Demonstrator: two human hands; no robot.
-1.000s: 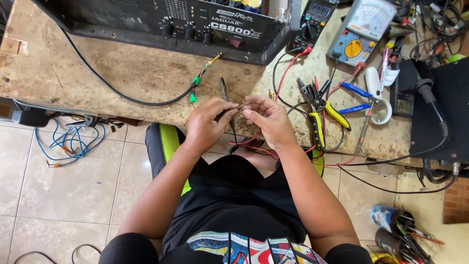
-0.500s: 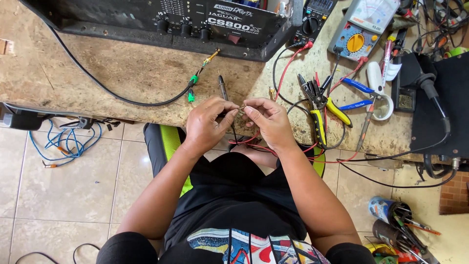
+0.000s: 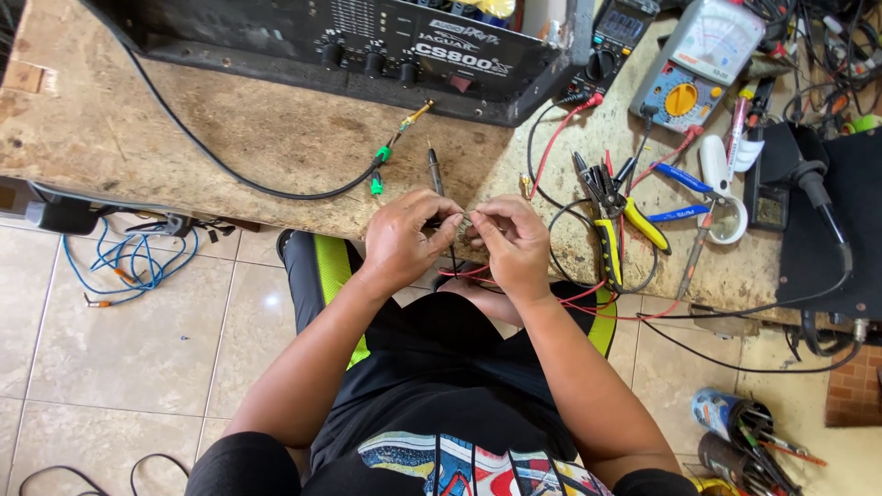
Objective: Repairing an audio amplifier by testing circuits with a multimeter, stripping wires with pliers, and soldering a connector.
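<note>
Both hands, left hand (image 3: 402, 241) and right hand (image 3: 514, 241), meet over the tabletop (image 3: 230, 138) edge, their fingers (image 3: 443, 209) pinched narrow on a small pale component (image 3: 466, 223) held between the fingertips, with thin red wires (image 3: 464, 272) trailing just below them. It looks light, stiff and probably fragile, best gripped by its body, while the wires seem soft and limp.

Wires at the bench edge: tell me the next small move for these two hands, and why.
Probably keep the small part pinched and finish working its end between the fingertips before reaching for any tool. Both the left hand and right hand meet on it over the bench edge, red wires trail below, and the yellow-handled pliers lie just beside the right hand.
</note>
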